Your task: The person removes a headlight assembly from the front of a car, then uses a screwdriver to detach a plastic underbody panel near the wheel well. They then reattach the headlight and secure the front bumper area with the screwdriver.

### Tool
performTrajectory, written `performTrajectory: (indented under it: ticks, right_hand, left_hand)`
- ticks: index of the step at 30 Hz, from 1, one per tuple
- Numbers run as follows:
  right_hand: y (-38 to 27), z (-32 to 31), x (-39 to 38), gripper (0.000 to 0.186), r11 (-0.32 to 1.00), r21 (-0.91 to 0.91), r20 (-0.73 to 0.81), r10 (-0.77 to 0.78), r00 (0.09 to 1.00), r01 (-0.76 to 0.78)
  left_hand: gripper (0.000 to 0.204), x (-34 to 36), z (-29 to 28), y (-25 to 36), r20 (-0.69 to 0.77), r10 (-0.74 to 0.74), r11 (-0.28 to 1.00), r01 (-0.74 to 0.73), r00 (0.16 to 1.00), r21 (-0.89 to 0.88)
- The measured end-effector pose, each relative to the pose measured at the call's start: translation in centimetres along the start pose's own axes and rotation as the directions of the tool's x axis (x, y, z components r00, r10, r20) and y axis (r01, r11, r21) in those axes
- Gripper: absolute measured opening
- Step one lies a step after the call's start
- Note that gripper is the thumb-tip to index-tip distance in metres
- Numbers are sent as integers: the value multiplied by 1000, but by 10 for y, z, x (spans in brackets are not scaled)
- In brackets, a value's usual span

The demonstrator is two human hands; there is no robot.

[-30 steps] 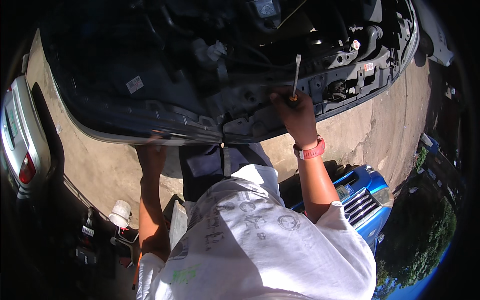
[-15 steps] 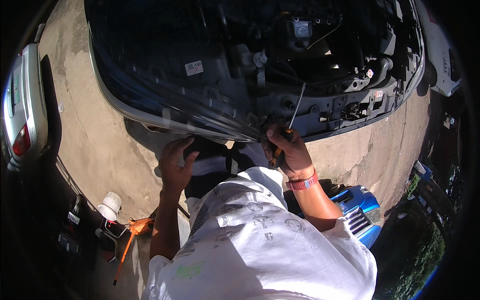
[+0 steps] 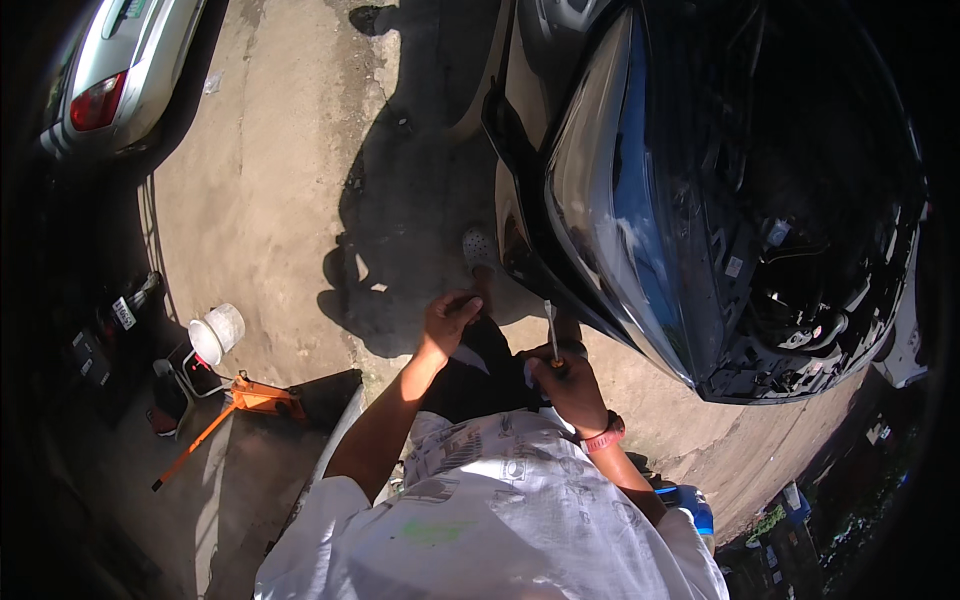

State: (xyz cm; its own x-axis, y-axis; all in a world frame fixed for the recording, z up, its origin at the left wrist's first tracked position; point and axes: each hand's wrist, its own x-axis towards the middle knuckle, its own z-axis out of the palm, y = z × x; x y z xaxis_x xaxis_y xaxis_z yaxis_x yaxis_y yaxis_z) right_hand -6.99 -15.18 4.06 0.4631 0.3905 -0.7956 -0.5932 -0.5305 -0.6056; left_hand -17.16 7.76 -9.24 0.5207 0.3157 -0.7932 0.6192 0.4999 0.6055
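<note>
My left hand [image 3: 450, 322] is in front of my dark trousers [image 3: 475, 375], fingers curled together; whatever they may hold is too small to make out. My right hand [image 3: 568, 388] grips a flat-tipped screwdriver [image 3: 553, 335] with a black-and-orange handle, its shaft pointing upward, close to my body. To the right is the front corner of a dark car [image 3: 610, 200], with its engine bay [image 3: 800, 300] open.
A silver car [image 3: 130, 80] is at upper left. An orange floor jack [image 3: 262, 398] and a white bucket [image 3: 215, 335] stand lower left on concrete [image 3: 260, 200]. A blue vehicle [image 3: 690, 505] is partly visible lower right. My sandalled foot [image 3: 476, 248] is beside the dark car.
My view has swung left, so the engine bay now sits at right. Both hands have left the car's front edge for my body. My right hand still holds the screwdriver; my left fingers have curled.
</note>
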Motion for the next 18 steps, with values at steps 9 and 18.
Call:
performTrajectory:
  ticks: [9, 18]
  right_hand:
    - [-1, 29, 1, 21, 993, -71, -128, 84, 988, -94]
    - [3, 22, 4, 20, 991, 11, -152, 132, 980, -132]
  left_hand:
    - [36, 256, -97, -27, -430, -24, 986, -49, 902, -157]
    - [63, 268, -94, -26, -123, -274, 890, 203, 954, -408]
